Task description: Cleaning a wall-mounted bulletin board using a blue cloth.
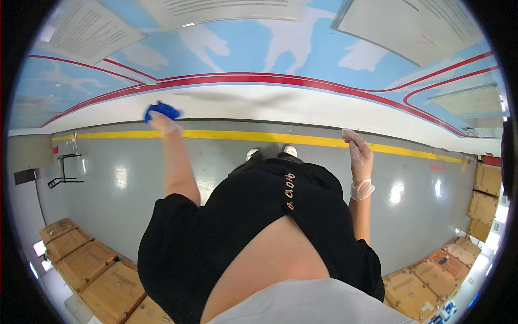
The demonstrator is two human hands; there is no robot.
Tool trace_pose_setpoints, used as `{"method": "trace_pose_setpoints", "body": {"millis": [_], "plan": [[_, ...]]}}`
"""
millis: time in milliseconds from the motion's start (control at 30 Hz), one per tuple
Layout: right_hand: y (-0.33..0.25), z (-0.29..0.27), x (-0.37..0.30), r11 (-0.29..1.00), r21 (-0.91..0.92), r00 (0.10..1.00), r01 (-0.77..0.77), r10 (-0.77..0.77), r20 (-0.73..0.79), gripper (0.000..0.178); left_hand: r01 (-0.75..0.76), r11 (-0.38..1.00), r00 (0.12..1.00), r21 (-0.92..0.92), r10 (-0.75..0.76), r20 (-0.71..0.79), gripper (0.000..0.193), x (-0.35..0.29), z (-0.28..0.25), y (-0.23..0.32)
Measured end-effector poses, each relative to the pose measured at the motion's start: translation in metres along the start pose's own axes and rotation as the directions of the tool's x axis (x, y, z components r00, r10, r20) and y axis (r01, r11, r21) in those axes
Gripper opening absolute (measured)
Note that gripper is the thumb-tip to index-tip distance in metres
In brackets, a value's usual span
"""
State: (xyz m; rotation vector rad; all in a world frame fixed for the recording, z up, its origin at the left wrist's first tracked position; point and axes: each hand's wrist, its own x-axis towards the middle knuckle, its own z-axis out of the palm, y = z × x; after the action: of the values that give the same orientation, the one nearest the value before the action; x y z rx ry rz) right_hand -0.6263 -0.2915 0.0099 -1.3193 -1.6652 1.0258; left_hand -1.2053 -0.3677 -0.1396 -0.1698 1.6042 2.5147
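Note:
A bunched blue cloth is in my left hand, which is closed round it in a clear, thin glove. That hand is raised in front of the white lower band of the wall, at its left part. Whether the cloth touches the wall cannot be made out. My right hand, in a clear disposable glove loose at the wrist, is held out to the right. Its fingers are curled together, and nothing shows in them. It is near the foot of the wall and apart from the cloth.
Papers in clear sleeves hang on the blue wall above a red stripe. A yellow line runs along the grey floor by my shoes. A black metal frame stands at the left. Brown boxes are behind me on both sides.

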Motion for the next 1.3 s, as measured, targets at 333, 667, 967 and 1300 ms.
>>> {"method": "trace_pose_setpoints", "body": {"millis": [333,667,967,1300], "plan": [[-0.032,0.030,0.010,0.992,0.055,0.991,0.109,-0.113,0.066,0.028,-0.258,0.966,0.964,-0.018,0.258,0.056,0.054,0.049,0.084,0.079],[-0.025,0.016,0.002,0.999,0.033,0.998,0.013,-0.015,0.056,0.028,-0.007,0.946,0.932,0.323,-0.111,0.345,0.056,-0.229,0.136,-0.031],[-0.013,-0.018,0.000,0.995,0.006,0.994,0.104,-0.104,0.026,0.029,-0.583,0.756,-0.266,-0.296,0.167,0.949,0.033,-0.383,0.192,0.041],[-0.014,-0.016,0.009,0.998,0.026,0.998,0.063,-0.062,-0.019,0.028,-0.749,-0.564,-0.622,-0.348,0.416,0.664,0.038,-0.229,0.216,0.128]]}}
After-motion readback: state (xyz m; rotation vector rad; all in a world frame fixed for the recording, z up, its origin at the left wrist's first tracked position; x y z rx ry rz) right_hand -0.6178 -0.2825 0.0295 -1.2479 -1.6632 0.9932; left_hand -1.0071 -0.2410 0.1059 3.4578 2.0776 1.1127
